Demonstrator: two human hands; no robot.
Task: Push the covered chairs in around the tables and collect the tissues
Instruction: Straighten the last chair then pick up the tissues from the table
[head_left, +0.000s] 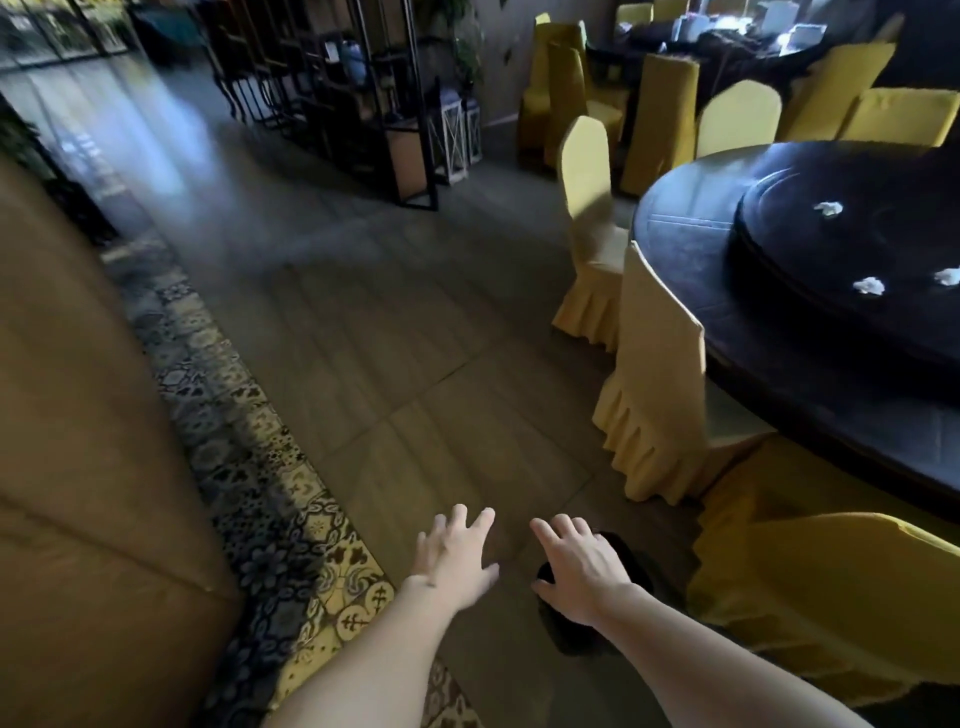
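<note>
Fingers of both hands are spread and hold nothing: the left hand (457, 556) and the right hand (582, 566) reach forward and down over the tiled floor (363, 338), touching no chair. Under the right hand lies something dark, too blurred to name.

The step in hand looks like a walk between chairs, with no push begun. At the near right stands a yellow covered chair (841, 597), its back toward the viewer; it seems the likeliest next one to take by the top and slide toward the round table (685, 234). Just beyond it, a paler covered chair (654, 384) already sits close against the table's edge, and a third chair (589, 208) stands a little off it, farther away.

Three crumpled tissues (868, 286) lie uncollected on the dark turntable (810, 228) in the table's middle, well out of reach from here; getting them would probably mean leaning in between chairs.

At the left, a tan wall panel (78, 467) and a patterned tile border (249, 467) narrow the aisle. Far off stand a black metal shelf (374, 93) and more yellow chairs (665, 114) around a second table.
</note>
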